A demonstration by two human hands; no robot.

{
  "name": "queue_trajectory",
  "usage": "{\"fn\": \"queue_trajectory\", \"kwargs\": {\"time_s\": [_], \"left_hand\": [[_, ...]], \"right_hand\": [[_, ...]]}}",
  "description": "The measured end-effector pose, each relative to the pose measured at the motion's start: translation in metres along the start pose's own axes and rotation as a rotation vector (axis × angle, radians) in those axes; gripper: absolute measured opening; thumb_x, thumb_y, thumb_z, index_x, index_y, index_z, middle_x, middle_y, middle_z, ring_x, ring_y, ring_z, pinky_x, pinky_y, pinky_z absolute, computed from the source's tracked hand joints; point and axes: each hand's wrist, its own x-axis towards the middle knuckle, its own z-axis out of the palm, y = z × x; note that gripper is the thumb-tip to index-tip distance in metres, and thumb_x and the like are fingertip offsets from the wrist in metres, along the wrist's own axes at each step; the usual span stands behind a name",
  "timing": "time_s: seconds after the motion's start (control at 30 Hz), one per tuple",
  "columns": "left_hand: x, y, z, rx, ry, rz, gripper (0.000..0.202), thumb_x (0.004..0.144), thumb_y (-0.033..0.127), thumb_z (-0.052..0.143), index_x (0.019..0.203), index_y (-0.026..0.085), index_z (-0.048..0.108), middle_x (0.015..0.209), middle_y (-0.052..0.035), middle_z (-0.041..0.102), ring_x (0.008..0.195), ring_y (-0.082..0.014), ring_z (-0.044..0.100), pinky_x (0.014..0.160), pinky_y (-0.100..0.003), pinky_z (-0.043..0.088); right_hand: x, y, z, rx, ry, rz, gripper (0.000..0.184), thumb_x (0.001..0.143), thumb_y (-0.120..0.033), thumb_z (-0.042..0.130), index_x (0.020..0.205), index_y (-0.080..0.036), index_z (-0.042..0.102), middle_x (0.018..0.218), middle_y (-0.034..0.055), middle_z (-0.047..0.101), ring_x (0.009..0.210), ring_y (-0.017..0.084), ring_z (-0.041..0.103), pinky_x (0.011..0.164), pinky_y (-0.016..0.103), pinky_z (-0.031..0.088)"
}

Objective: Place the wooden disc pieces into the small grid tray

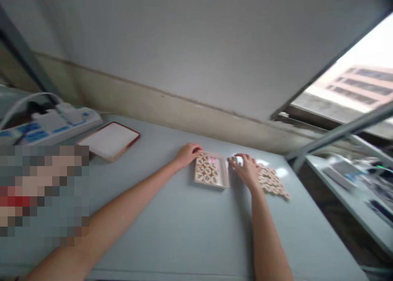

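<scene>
A shallow square box [223, 170] lies on the table, with several round Chinese chess pieces [207, 171] set in rows in its left part. Most carry dark characters; those at the back right look pink. The box's right strip shows bare bottom. At the back left corner of the box, my left hand [188, 154] curls its fingers against the edge. Just right of the box, my right hand [248, 169] pinches a small chess piece [232, 160] between thumb and fingers; blur hides its marking. Beyond that hand, several loose pieces [272, 180] lie in a flat cluster.
A white board with a red-brown rim [111, 140] lies on the grey table [172, 232] at left, near a white power strip [52, 123] with plugs. A wall runs along the back. At right are a metal bar [340, 131] and another table [346, 187].
</scene>
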Motion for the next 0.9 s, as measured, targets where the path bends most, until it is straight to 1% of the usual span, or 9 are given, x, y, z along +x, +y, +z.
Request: {"fn": "queue_trajectory", "kwargs": {"time_s": [0.07,0.13,0.33,0.47,0.53,0.6,0.73,0.8,0.9], "left_hand": [[0.003,-0.003,0.002,-0.032,-0.01,0.008,0.022,0.079,0.026,0.045,0.084,0.016,0.063,0.087,-0.0041,0.063,0.08,-0.014,0.055,0.075,-0.024,0.041],[0.005,-0.005,0.003,-0.048,-0.016,0.01,0.022,0.078,0.028,0.044,0.085,0.016,0.062,0.087,-0.0035,0.063,0.08,-0.0143,0.055,0.074,-0.024,0.041],[0.004,-0.001,0.001,-0.022,-0.046,-0.032,0.024,0.078,0.029,0.043,0.085,0.017,0.062,0.089,-0.0031,0.062,0.08,-0.0145,0.055,0.073,-0.024,0.042],[0.004,-0.001,0.001,-0.035,-0.032,-0.014,0.023,0.078,0.027,0.043,0.085,0.017,0.062,0.088,-0.0034,0.062,0.081,-0.0145,0.055,0.075,-0.024,0.042],[0.005,-0.002,0.001,-0.034,-0.03,-0.001,0.023,0.077,0.027,0.043,0.084,0.016,0.062,0.088,-0.0033,0.063,0.081,-0.0145,0.056,0.074,-0.024,0.042],[0.005,-0.003,0.001,-0.022,-0.032,0.007,0.023,0.077,0.027,0.043,0.084,0.017,0.062,0.087,-0.0031,0.062,0.081,-0.0144,0.056,0.073,-0.023,0.042],[0.005,-0.001,0.001,-0.002,-0.035,0.005,0.022,0.078,0.027,0.043,0.084,0.017,0.062,0.087,-0.0032,0.062,0.081,-0.0144,0.055,0.074,-0.023,0.041],[0.005,0.0,0.001,-0.003,-0.04,-0.01,0.022,0.078,0.027,0.043,0.084,0.017,0.061,0.089,-0.0033,0.062,0.083,-0.0146,0.055,0.075,-0.023,0.042],[0.005,0.003,0.0,-0.006,-0.053,-0.023,0.021,0.078,0.026,0.043,0.084,0.017,0.061,0.09,-0.0033,0.063,0.085,-0.015,0.055,0.076,-0.024,0.042]], "right_hand": [[0.0,-0.003,-0.001,-0.011,0.014,-0.03,0.031,0.08,-0.046,0.044,0.106,-0.032,0.053,0.115,0.0037,0.05,0.102,0.025,0.041,0.079,0.043,0.03],[0.0,-0.003,-0.002,-0.023,0.007,-0.043,0.026,0.081,-0.042,0.045,0.102,-0.032,0.055,0.116,0.0025,0.05,0.102,0.025,0.04,0.08,0.043,0.03],[-0.002,0.022,-0.009,-0.056,0.063,0.08,0.024,0.082,-0.038,0.044,0.096,-0.028,0.061,0.109,0.0056,0.053,0.099,0.027,0.04,0.082,0.045,0.028],[0.0,0.026,-0.014,-0.027,0.095,0.11,0.032,0.081,-0.034,0.046,0.112,-0.028,0.054,0.109,0.0081,0.051,0.101,0.029,0.039,0.082,0.046,0.029],[0.001,0.016,-0.018,0.003,0.122,0.054,0.036,0.08,-0.032,0.049,0.116,-0.028,0.05,0.111,0.008,0.049,0.102,0.028,0.039,0.081,0.044,0.031],[0.001,0.0,-0.021,0.068,0.099,-0.069,0.034,0.08,-0.029,0.051,0.113,-0.028,0.052,0.109,0.0068,0.049,0.1,0.025,0.041,0.081,0.039,0.033],[-0.004,-0.031,-0.022,0.236,-0.112,-0.383,0.031,0.079,-0.026,0.055,0.109,-0.03,0.055,0.102,0.0033,0.052,0.095,0.019,0.044,0.08,0.031,0.036],[-0.008,-0.042,-0.021,0.23,-0.204,-0.433,0.03,0.078,-0.021,0.055,0.107,-0.03,0.057,0.099,0.0032,0.053,0.092,0.019,0.044,0.078,0.03,0.036],[-0.011,-0.048,-0.02,0.185,-0.25,-0.422,0.031,0.079,-0.018,0.054,0.107,-0.03,0.058,0.099,0.0041,0.054,0.091,0.019,0.044,0.076,0.03,0.036]]}}
